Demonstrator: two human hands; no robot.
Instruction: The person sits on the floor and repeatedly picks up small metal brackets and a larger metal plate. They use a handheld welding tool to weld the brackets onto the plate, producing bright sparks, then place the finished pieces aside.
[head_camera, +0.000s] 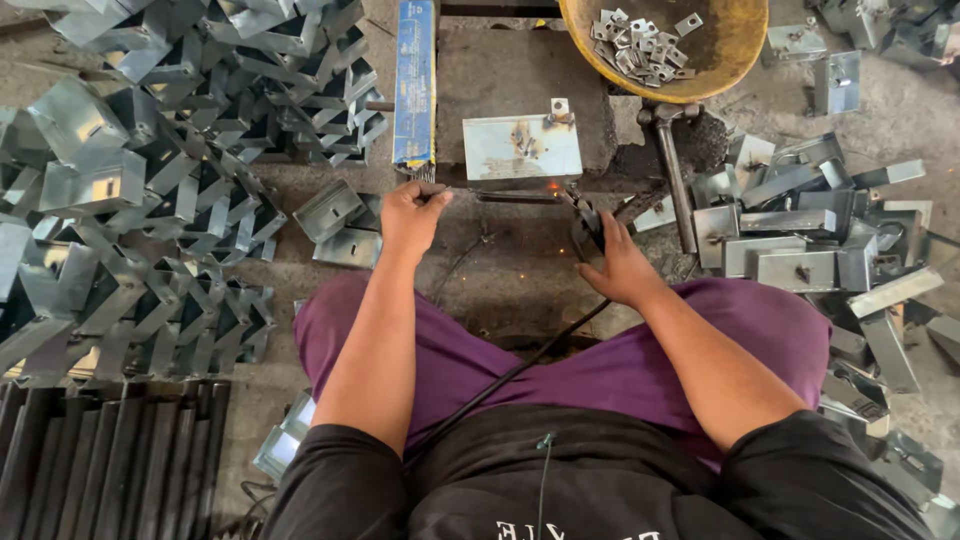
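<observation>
left hand (412, 215) fisted, right hand (618, 265) gripping, forearms extended

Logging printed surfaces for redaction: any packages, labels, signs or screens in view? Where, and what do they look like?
Long box: on the floor beyond the left hand, left of the metal plate; narrow, upright rectangle, blue with yellow edge strip and small print.
Shirt print: bottom edge of the view, white letters on black cloth, cut off.
No signs or screens in view.
</observation>
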